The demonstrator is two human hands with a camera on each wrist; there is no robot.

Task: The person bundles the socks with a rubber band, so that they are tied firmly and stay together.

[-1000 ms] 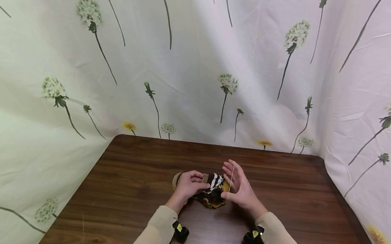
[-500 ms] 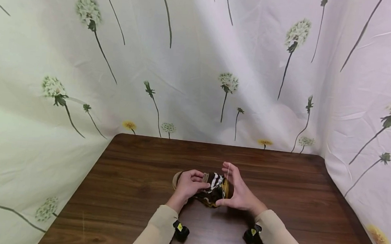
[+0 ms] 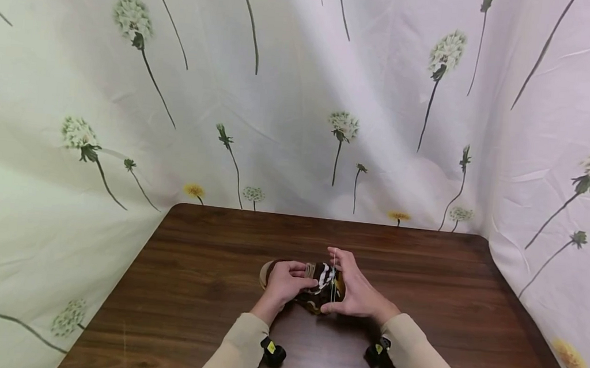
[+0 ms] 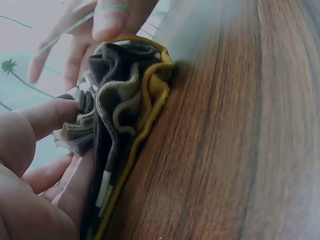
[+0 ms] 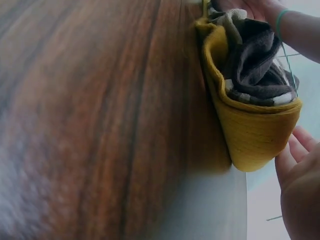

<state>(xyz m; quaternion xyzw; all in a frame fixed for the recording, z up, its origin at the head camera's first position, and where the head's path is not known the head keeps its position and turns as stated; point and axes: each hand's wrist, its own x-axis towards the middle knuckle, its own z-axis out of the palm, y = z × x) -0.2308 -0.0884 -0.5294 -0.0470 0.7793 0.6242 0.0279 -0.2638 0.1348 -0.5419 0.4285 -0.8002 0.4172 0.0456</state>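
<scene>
A folded bundle of knitted socks (image 3: 322, 290), dark brown, white, tan and yellow, lies on the table under both hands. My left hand (image 3: 286, 281) grips its left part, thumb on one side and fingers on the other. In the left wrist view, layered folds of the socks (image 4: 117, 100) show beside that hand's fingers. My right hand (image 3: 358, 292) is at the right end, thumb and fingers spread wide. A thin pale rubber band (image 3: 332, 285) is stretched between them, across the bundle. The right wrist view shows the rounded yellow end (image 5: 257, 135) close to the right fingers.
The bundle sits on a dark wood-grain table (image 3: 211, 327). A white curtain (image 3: 289, 120) printed with dandelions hangs behind and at both sides. Small black cameras (image 3: 273, 353) are strapped to both wrists.
My right hand has moved left over the end of the socks, carrying the stretched rubber band with it. The left hand has kept its hold in the same place.
</scene>
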